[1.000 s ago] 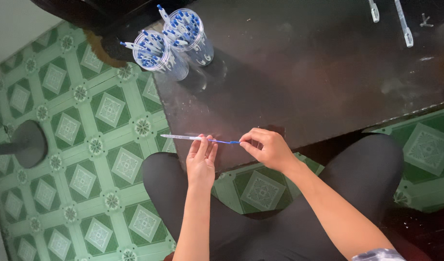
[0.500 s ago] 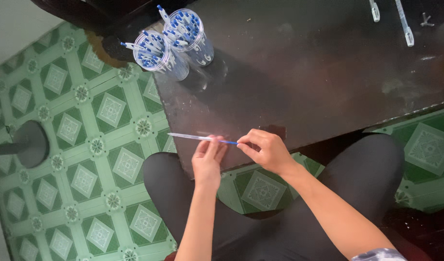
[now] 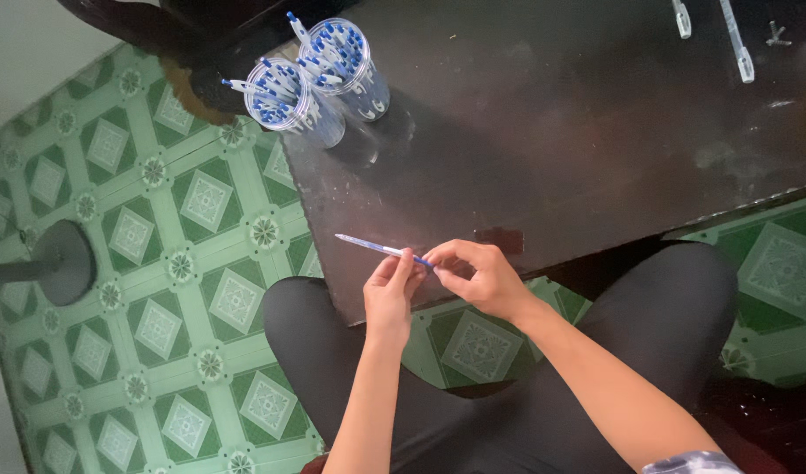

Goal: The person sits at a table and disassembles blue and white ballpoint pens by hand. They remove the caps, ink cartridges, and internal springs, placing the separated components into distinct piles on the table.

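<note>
- Head view, looking down: the fingertips of the left hand are pinched shut on a thin blue and white pen, near its blue end.
- Fingers of the right hand curl in and meet the same blue end just beside the left fingertips, so both hands grip it there.
- That pen lies nearly level over the near edge of the dark table, its pale tip pointing left and away from the hands.
- Both forearms rise from the lower edge, over the person's lap in dark trousers.
- Farther off, at the table's far left corner, stand two clear cups packed with like blue and white pens.
- Green patterned floor tiles spread to the left.
</note>
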